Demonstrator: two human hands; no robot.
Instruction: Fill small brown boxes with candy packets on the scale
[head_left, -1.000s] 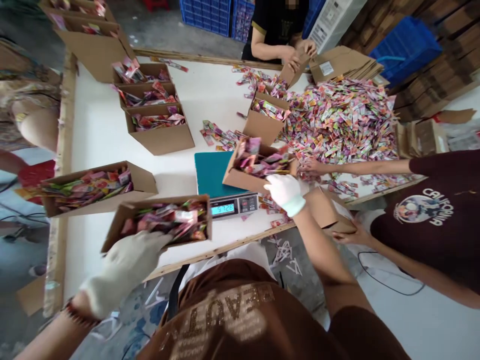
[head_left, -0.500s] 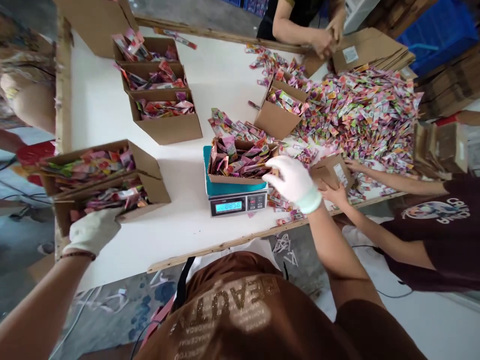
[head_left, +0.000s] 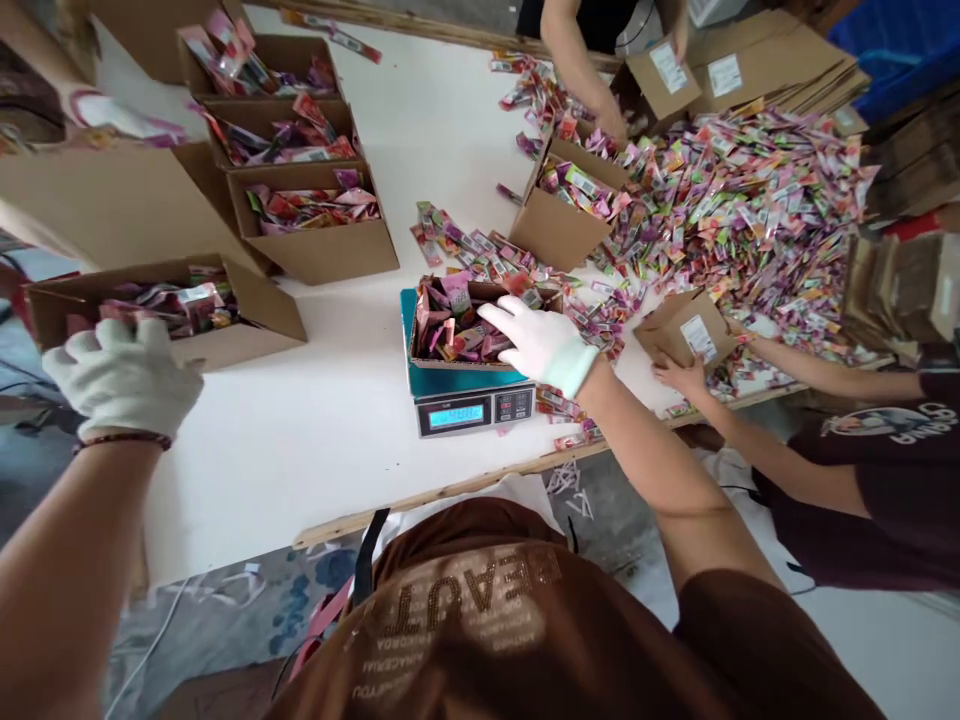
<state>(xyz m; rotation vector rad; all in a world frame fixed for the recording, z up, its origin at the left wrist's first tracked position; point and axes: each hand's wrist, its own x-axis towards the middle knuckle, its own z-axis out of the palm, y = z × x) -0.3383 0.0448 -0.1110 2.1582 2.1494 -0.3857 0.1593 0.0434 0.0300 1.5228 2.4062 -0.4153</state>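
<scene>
On the digital scale (head_left: 474, 412) sits a cardboard box of candy packets (head_left: 484, 362). My right hand (head_left: 546, 345), in a white glove, lies over its right side with fingers stretched across the packets; I cannot see it grip any. My left hand (head_left: 124, 380), also gloved, is at the near wall of another filled box (head_left: 259, 325) on the left. Its fingers are apart over that box's edge, and whether they touch it is unclear. Colourful packets (head_left: 161, 305) show inside.
Three more filled boxes (head_left: 322, 240) stand in a row at the back left. A large heap of packets (head_left: 750, 220) covers the right side. Co-workers' hands (head_left: 679, 378) handle a box (head_left: 686, 330) at right. Another person's gloved hand (head_left: 124, 115) is at far left.
My right hand has moved left onto the packets on the scale. My left hand has shifted left and up. At far left, one filled box is hidden or gone, and a large cardboard panel shows.
</scene>
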